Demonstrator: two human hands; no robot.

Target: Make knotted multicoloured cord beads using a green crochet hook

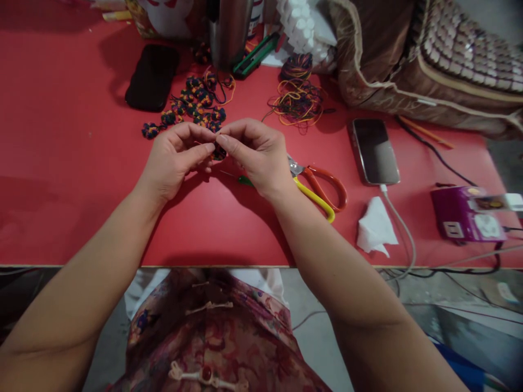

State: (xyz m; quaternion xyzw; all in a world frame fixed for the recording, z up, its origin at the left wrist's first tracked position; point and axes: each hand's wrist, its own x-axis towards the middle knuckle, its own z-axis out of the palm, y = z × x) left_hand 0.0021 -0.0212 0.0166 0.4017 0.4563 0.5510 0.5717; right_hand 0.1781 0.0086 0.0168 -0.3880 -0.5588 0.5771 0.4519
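My left hand [176, 158] and my right hand [257, 152] meet over the red table [61, 163], fingertips pinched together on a small dark crocheted piece [219, 153] of blue and orange yarn. Both hands are closed in a pinch on it. Just behind them lies a string of similar crocheted pieces [192, 106]. A loose tangle of multicoloured yarn [297, 100] lies further right. A green-handled crochet hook [242, 179] peeks out on the table under my right hand.
Scissors [321, 190] with red and yellow handles lie right of my right wrist. A phone [375, 151] on a cable, a crumpled tissue [375, 227], a purple device [463, 214], a black case [152, 76], a metal cup [229, 30] and a brown bag [408, 60] surround the spot.
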